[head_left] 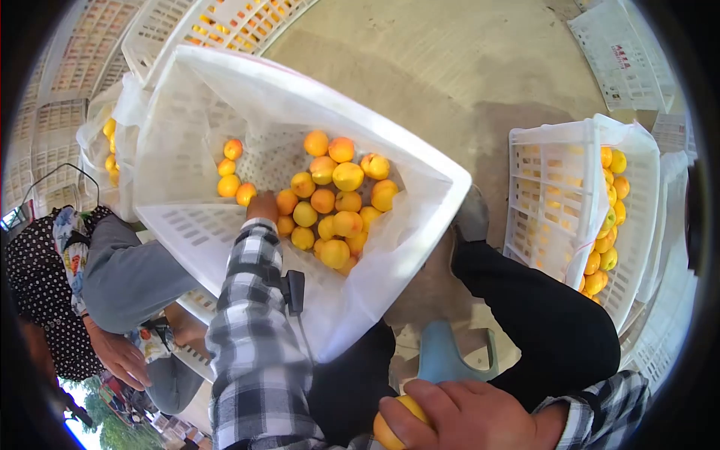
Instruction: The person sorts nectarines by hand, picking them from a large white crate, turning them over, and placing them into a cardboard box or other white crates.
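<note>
A large white plastic crate (450, 171) lined with clear film sits in front of me, with loose yellow-orange apricots (347, 177) in it. My left hand (262, 206), at the end of a black-and-white checked sleeve, reaches into this crate. It is beside an apricot (246, 194) at the edge of the pile; its fingers are mostly hidden, so its grip does not show. Low in the view, over my lap, my right hand (469, 416) has its fingers wrapped around another apricot (401, 424).
On the right stands a white crate (551, 199) of apricots. More fruit-filled crates (225, 22) are at the upper left. A blue-grey stool (442, 352) is between my legs. A person in a dotted top (49, 292) sits on the left, one hand (116, 352) hanging down.
</note>
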Motion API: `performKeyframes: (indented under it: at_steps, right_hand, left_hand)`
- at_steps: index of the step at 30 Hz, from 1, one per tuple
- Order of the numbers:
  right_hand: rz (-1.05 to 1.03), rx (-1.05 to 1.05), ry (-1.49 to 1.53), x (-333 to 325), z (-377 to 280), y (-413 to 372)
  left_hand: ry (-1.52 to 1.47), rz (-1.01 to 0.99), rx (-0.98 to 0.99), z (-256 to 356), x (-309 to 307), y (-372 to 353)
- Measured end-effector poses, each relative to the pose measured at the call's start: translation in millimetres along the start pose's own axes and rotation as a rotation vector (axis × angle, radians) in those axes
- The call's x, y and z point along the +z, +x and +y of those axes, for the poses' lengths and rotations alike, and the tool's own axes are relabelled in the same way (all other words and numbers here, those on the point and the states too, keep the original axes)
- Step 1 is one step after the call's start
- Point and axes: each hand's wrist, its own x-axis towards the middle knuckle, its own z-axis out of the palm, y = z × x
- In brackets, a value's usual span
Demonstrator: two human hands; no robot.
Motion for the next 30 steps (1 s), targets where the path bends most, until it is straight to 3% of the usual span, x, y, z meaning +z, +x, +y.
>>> performKeyframes:
  at_steps: [7,10,13,17,19,20,22,25,28,30]
  right_hand:
    - [-0.033,0.015,0.005,6,-5,10]
    - [-0.042,0.005,-0.014,8,-6,6]
    - [-0.049,-0.023,-0.023,11,-6,1]
    - [-0.045,-0.033,-0.022,15,-7,-2]
    - [-0.024,-0.036,-0.026,17,-8,-3]
    - [-0.025,-0.037,-0.039,16,-8,-4]
    - [-0.02,-0.025,-0.058,18,-8,-5]
    - [0.114,0.017,-0.092,28,-9,-7]
    - [0.137,0.063,-0.2,29,-10,-11]
    - [0.131,-0.045,-0.163,32,-9,-13]
  left_hand:
    - [0.007,0.056,0.01,-3,-6,3]
    - [-0.038,0.076,0.011,-1,-38,-10]
    - [0.022,-0.02,0.216,9,-81,-21]
    - [-0.022,0.015,0.372,35,-113,-48]
    - [-0.241,-0.222,0.551,67,-119,-69]
    - [-0.238,-0.216,0.561,82,-115,-80]
    - [-0.187,0.032,0.52,107,-96,-102]
    - [-0.086,0.191,0.576,125,-59,-104]
    - [-0.208,0.164,0.544,137,-47,-101]
    - [-0.153,0.195,0.59,139,-39,-89]
